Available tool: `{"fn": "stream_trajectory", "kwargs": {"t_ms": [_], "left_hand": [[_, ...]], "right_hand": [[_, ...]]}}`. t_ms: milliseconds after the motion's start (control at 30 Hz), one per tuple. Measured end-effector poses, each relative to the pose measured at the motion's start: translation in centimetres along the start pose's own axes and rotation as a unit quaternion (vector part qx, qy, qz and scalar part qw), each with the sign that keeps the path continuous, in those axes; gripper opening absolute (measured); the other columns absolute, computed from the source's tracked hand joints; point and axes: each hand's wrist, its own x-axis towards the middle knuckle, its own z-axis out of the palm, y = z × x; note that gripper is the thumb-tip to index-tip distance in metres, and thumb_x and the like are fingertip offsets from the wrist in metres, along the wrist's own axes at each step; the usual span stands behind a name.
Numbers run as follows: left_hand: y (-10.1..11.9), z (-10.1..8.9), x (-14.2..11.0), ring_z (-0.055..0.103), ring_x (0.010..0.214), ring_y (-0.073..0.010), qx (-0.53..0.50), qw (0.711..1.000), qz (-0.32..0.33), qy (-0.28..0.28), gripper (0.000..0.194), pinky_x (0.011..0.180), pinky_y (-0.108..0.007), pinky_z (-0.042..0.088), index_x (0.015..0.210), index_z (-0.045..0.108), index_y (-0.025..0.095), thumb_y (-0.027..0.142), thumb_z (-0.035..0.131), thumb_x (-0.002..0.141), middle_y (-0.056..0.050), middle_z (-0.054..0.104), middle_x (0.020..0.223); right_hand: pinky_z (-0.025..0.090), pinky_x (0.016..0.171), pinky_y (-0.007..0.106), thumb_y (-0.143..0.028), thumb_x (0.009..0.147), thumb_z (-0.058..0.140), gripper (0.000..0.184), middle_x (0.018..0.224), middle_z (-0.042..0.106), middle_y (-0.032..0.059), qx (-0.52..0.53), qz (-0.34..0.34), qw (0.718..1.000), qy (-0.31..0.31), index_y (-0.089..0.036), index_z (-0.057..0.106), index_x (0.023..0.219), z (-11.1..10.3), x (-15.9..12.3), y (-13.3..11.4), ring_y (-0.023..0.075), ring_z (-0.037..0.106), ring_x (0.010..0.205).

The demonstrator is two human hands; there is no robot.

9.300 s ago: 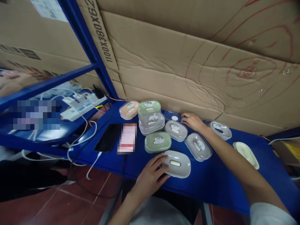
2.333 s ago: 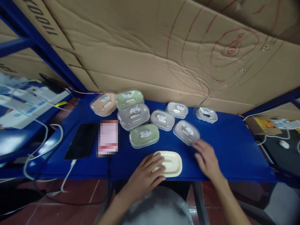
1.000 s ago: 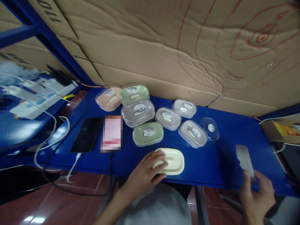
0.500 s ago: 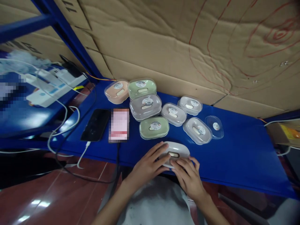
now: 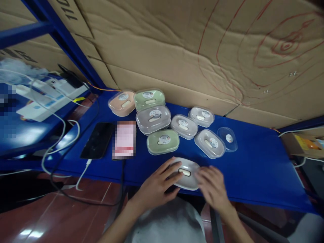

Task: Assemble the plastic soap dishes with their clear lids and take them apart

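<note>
A grey soap dish (image 5: 191, 165) with a cream strip showing through its oval slot lies near the table's front edge, without a clear cover. My left hand (image 5: 162, 179) grips its left end, fingers over the top and thumb at the front side. My right hand (image 5: 212, 185) is at the dish's right end, its fingertips smeared by motion; whether they grip it cannot be made out. A loose clear lid (image 5: 227, 143) with a round label lies to the back right, beside a covered grey soap dish (image 5: 209, 143).
Behind my hands are several covered soap dishes, including a green one (image 5: 163, 141) and a peach one (image 5: 121, 103). A black phone (image 5: 97, 140) and a lit phone (image 5: 124, 140) lie on the left. Cables run to a power strip (image 5: 48, 104). Cardboard (image 5: 162, 50) stands behind.
A second ago my right hand held a grey piece at the right while my left hand held a cream base. The grey piece now lies over that base. My right hand has shifted to its right end.
</note>
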Motion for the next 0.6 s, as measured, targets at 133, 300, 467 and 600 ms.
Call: {"fn": "stream_trajectory", "kwargs": {"t_ms": [133, 300, 467, 600], "left_hand": [[0.3, -0.2, 0.1, 0.035, 0.162, -0.0343, -0.028, 0.999, -0.01, 0.026, 0.055, 0.123, -0.055, 0.051, 0.148, 0.057, 0.022, 0.014, 0.065, 0.094, -0.013, 0.049, 0.165], [0.4, 0.1, -0.1, 0.039, 0.159, -0.0358, -0.022, 0.997, -0.027, 0.062, 0.055, 0.12, -0.056, 0.053, 0.148, 0.056, 0.023, 0.012, 0.064, 0.094, -0.015, 0.041, 0.169], [0.5, 0.1, 0.0, 0.043, 0.156, -0.0351, -0.023, 0.996, -0.043, 0.079, 0.047, 0.122, -0.055, 0.052, 0.142, 0.061, 0.024, 0.012, 0.065, 0.097, -0.015, 0.044, 0.167], [0.4, 0.0, 0.1, 0.047, 0.155, -0.0313, -0.039, 0.994, -0.078, 0.06, 0.05, 0.122, -0.049, 0.052, 0.15, 0.056, 0.027, 0.018, 0.065, 0.101, -0.013, 0.045, 0.167]], "right_hand": [[0.046, 0.115, 0.057, -0.032, 0.109, 0.046, 0.041, 0.138, 0.072, 0.012, -0.108, 0.212, 0.966, 0.106, -0.03, 0.065, 0.145, -3.3, 0.0, 8.4, 0.0327, 0.063, 0.135], [0.044, 0.112, 0.068, -0.068, 0.102, 0.051, 0.06, 0.157, 0.057, 0.0177, -0.17, 0.298, 0.939, -0.026, -0.026, 0.059, 0.144, -4.7, -1.0, 14.1, 0.0421, 0.055, 0.143], [0.054, 0.098, 0.065, -0.081, 0.085, 0.067, 0.076, 0.134, 0.064, 0.0233, -0.18, 0.414, 0.888, 0.094, -0.02, 0.061, 0.128, -5.1, -3.4, 13.5, 0.0468, 0.062, 0.125], [0.053, 0.106, 0.066, -0.056, 0.102, 0.057, 0.069, 0.147, 0.055, 0.0213, -0.066, 0.357, 0.924, 0.119, -0.025, 0.037, 0.16, -5.0, -5.7, 9.5, 0.0435, 0.06, 0.134]]}}
